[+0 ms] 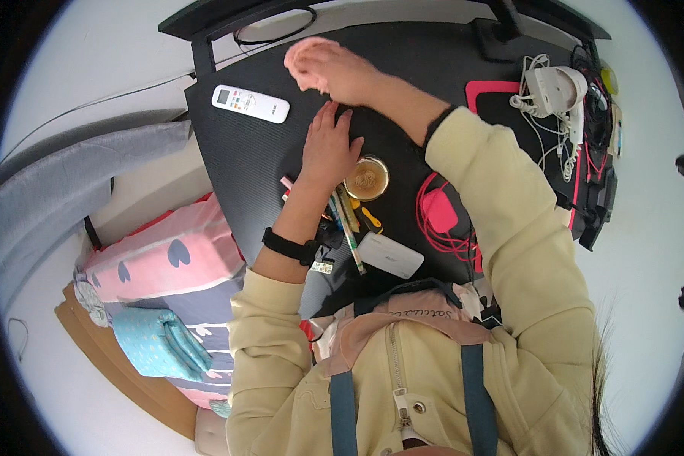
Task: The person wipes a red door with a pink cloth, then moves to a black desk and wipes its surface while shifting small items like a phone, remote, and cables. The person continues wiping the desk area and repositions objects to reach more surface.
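Far up the black desk (pixel 251 165), my right hand (pixel 353 77) is closed over a bunched pink cloth (pixel 303 57). Just below it, my left hand (pixel 328 148) rests palm down on the desk, fingers apart and holding nothing. Its thumb is close to a round, gold-rimmed container (pixel 366 178) with a tan, patterned top. Partly hidden by my left forearm are several pens (pixel 345 225), a yellow-and-black handled tool (pixel 370 219) and a dark object (pixel 329 233). A white remote control (pixel 251 104) lies to the left of both hands.
A white rounded device (pixel 390 255) lies near the desk's front. Right of it is a pink charger (pixel 440 211) with coiled cable. White adapters and cords (pixel 553 91) crowd the right side. A dark stand (pixel 493 40) is at the back. Left is a bed with a folded turquoise blanket (pixel 154 342).
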Available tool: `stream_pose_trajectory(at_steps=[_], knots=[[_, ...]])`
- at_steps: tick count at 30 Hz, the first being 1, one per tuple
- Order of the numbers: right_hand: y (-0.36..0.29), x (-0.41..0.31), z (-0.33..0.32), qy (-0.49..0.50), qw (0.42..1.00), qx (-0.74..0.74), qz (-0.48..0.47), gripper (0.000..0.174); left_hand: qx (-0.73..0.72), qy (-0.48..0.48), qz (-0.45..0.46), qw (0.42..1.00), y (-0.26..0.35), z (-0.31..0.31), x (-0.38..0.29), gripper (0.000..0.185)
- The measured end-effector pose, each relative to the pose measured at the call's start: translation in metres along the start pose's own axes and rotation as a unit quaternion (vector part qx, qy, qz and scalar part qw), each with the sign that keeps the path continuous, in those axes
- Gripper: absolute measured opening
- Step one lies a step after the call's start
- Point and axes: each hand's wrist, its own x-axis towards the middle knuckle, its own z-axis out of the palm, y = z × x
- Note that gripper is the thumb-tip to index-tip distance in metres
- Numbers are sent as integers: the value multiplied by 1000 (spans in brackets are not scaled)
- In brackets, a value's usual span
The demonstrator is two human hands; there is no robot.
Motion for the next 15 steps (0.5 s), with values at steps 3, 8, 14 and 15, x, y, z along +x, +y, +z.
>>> stream_pose_trajectory(at_steps=[3, 8, 14, 15], knots=[[11, 27, -6, 2, 995, -58, 80, 26, -12, 16, -1, 1000, -5, -4, -8, 47], [-5, 26, -8, -26, 992, -114, -53, 32, -29, 81, -11, 996, -11, -12, -11, 25], [-25, -30, -40, -51, 996, -44, -62, 43, -70, 84, -55, 993, -22, -23, -13, 11], [-20, -32, -46, -58, 994, -75, -60, 42, -80, 98, -58, 990, -23, -24, -15, 11]])
